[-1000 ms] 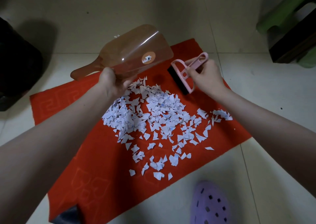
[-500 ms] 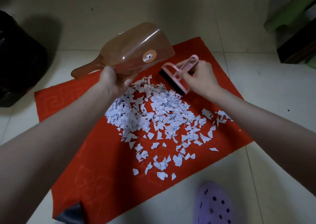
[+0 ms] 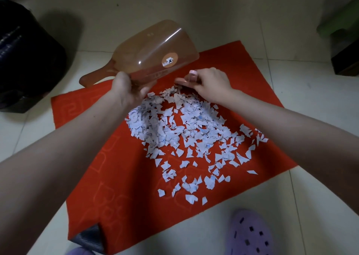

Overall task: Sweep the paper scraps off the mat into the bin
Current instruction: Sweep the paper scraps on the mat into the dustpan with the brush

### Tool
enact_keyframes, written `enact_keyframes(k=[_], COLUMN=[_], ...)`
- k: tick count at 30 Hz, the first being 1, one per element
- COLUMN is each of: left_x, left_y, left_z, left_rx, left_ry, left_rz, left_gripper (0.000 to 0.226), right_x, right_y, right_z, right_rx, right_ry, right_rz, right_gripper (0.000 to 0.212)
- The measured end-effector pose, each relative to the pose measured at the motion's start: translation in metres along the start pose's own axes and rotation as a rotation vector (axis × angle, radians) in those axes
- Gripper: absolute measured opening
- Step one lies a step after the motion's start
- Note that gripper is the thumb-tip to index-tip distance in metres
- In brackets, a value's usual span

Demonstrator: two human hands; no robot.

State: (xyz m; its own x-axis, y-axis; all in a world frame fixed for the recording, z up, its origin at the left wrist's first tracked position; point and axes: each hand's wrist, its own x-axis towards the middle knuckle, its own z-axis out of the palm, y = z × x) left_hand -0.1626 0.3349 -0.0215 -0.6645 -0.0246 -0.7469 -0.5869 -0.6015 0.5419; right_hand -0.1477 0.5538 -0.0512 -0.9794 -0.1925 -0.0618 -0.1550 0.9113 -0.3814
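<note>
Paper scraps (image 3: 186, 136): small torn pieces of white paper, some with faint blue marks, irregular and angular. They lie on the red rectangular fabric mat (image 3: 108, 177). The pile is dense in the middle of the mat and thins to loose singles toward the near and right edges. All the scraps I can see are on the mat. None are in the black bin (image 3: 29, 60), which sits on the pale tiled floor (image 3: 310, 196) off the mat's far-left corner, well apart from the pile.

My left hand (image 3: 126, 91) has its fingers curled round the near edge of the translucent orange-brown plastic dustpan (image 3: 155, 54), beside the handle. The pan is raised off the mat and tilted, with the handle pointing left. There's a round orange sticker (image 3: 169, 60) on its shell. This hand is just beyond the pile's far-left edge, and the nearest scraps are right below my fingers.

My right hand (image 3: 209, 83) is curled round the pink plastic hand brush (image 3: 189, 79), at the pile's far edge. Most of the brush is hidden under my hand. I can't see the bristles, and I can't tell if it's touching the scraps.

The mat's near-left corner is folded over, showing its dark backing (image 3: 89, 237). A purple perforated clog (image 3: 250, 233) sits on the floor near the mat's near edge.
</note>
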Motion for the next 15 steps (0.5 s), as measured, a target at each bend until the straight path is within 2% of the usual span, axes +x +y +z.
enact_keyframes(k=[5, 8, 11, 15], left_x=[-0.001, -0.003, -0.007, -0.008], left_y=[0.000, -0.001, -0.002, -0.002], left_z=[0.002, 0.004, 0.007, 0.008], left_rx=[0.010, 0.014, 0.011, 0.010], left_ry=[0.000, -0.009, -0.011, -0.015], left_rz=[0.007, 0.000, 0.007, -0.008], left_gripper=[0.032, 0.033, 0.032, 0.032], right_x=[-0.018, -0.023, -0.017, -0.012], right_y=[-0.009, -0.002, 0.009, 0.015], right_z=[-0.016, -0.032, -0.038, -0.026], right_rx=[0.200, 0.282, 0.222, 0.062], right_ry=[-0.063, 0.038, 0.143, 0.152], right_rz=[-0.057, -0.040, 0.023, 0.074], right_gripper=[0.017, 0.018, 0.023, 0.018])
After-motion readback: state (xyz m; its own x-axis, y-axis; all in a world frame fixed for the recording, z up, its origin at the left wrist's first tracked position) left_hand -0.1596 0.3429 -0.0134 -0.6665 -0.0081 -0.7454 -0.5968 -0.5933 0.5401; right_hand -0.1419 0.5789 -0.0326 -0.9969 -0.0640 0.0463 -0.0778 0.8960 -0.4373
